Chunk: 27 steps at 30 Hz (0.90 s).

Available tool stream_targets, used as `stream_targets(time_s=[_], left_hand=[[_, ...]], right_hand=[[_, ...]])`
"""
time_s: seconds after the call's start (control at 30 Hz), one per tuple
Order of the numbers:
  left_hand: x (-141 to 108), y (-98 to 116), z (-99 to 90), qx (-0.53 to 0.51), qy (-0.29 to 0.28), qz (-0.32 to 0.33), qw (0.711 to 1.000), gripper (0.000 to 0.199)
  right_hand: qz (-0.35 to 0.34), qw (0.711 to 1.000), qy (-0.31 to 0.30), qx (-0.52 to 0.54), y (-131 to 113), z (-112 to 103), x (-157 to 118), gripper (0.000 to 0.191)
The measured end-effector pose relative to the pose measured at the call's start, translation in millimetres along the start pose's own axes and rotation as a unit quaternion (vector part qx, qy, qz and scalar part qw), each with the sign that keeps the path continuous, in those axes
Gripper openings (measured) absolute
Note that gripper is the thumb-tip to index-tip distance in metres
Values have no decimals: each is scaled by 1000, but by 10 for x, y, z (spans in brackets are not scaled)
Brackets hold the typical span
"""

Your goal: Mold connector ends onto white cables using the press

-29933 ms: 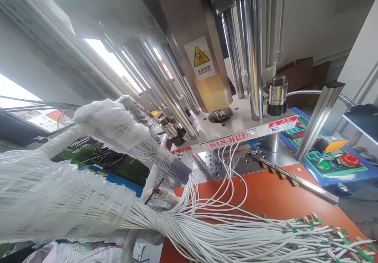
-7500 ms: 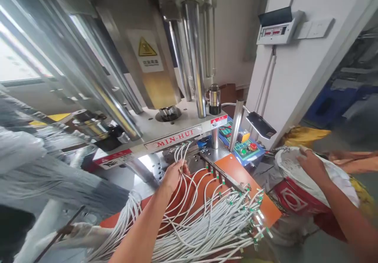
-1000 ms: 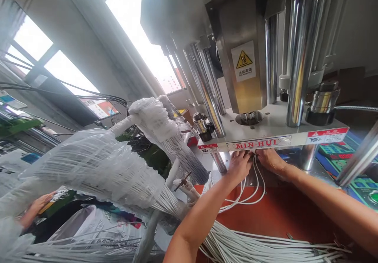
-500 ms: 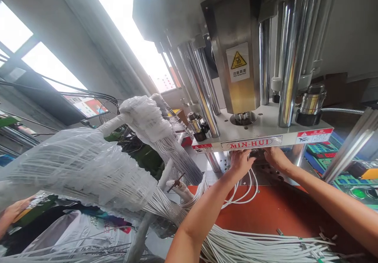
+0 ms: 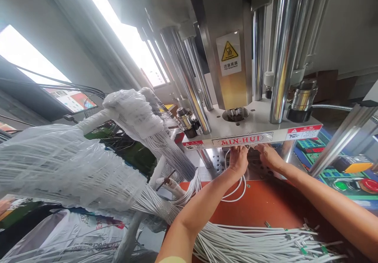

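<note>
Under the front plate of a press marked MIN-HUI (image 5: 242, 140), both my hands reach in close together. My left hand (image 5: 238, 160) has its fingers curled around a white cable (image 5: 233, 200), whose loops hang beneath it. Just to its right, my right hand (image 5: 270, 156) is closed, fingertips pointing left toward the left hand. The plate's edge and shadow hide what those fingertips grip. A thick bundle of white cables (image 5: 245, 241) with small metal and green ends lies across the orange-brown table (image 5: 260, 204) below my forearms.
Plastic-wrapped cable bundles (image 5: 67, 160) rest on a wrapped frame at left. Steel columns (image 5: 280, 70) and a nozzle block with a high-temperature label (image 5: 228, 53) stand above the plate. A control panel (image 5: 342, 176) with a red button (image 5: 369, 185) is at right. Another person's hand shows at far left.
The view has shifted, so the press appears further left. My right hand has come nearer the left, its fingers more bent. The hanging cable loops have moved and partly drawn up under the left hand.
</note>
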<state>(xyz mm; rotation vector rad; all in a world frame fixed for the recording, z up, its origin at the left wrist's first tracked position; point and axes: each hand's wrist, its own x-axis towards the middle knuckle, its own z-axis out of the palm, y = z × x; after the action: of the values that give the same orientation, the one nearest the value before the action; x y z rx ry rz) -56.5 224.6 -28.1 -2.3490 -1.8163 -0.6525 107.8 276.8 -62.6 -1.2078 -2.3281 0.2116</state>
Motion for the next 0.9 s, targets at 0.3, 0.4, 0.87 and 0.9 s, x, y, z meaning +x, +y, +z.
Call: stream_targets(time_s=[0.3,0.4,0.87,0.9], left_hand=[[-74,59,-58,88,10,21,996,25],[-74,23,-78,98,16,33,994,23],[-368,-27,-240,-13,54,-15,998,15],[-378,-56,-268,-19,60,-24,998,14]], right_hand=[[-22,1000,-3,22,137,-105,-7,60],[-48,999,6,26,156,-106,-50,61],[-11,997,-28,-67,22,-234,60,65],[-12,997,-30,-69,7,-243,66,65]])
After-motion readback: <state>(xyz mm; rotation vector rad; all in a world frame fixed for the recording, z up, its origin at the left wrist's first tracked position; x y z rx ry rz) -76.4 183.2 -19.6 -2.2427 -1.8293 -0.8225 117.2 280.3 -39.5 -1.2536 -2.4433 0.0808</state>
